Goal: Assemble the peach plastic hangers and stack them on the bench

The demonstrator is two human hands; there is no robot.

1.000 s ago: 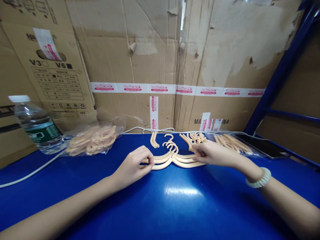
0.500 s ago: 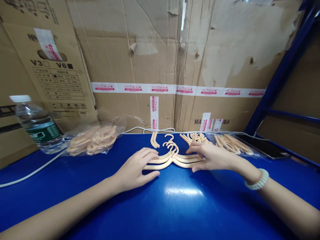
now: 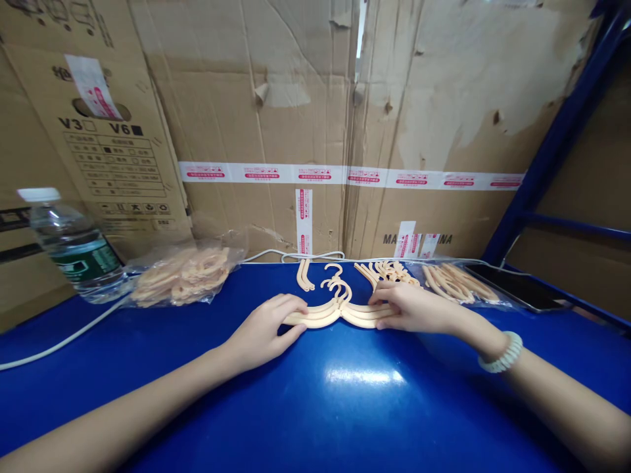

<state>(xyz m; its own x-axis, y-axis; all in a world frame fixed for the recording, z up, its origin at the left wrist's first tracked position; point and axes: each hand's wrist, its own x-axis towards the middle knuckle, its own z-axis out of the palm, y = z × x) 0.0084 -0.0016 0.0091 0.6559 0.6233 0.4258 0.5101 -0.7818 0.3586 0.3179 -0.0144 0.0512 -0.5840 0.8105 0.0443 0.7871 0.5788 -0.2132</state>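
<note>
Several pale beige hangers (image 3: 323, 319) lie nested together in the middle of the blue table, hooks toward the back. My left hand (image 3: 269, 330) is closed around their left arms, thumb on the near side and fingers over the far side. On the opposite end, my right hand (image 3: 408, 309) grips the right arms between thumb and fingers. The outer tips of the hangers are hidden under both hands. Behind the hooks lie a few loose curved beige pieces (image 3: 304, 276). A pile of small beige hook pieces (image 3: 392, 270) sits just beyond my right hand, partly covered by it.
At left stand a water bottle (image 3: 79, 246) and a clear bag of beige parts (image 3: 182, 272). Another bag of curved parts (image 3: 458, 284) and a dark phone (image 3: 517, 289) lie at back right. A white cable (image 3: 64, 341) runs along the table; cardboard (image 3: 256, 125) walls the back.
Both hands have moved slightly inward and closed on the hangers. The hanger arms now sit pressed closer together, with the nearest one shifted a little toward the back.
</note>
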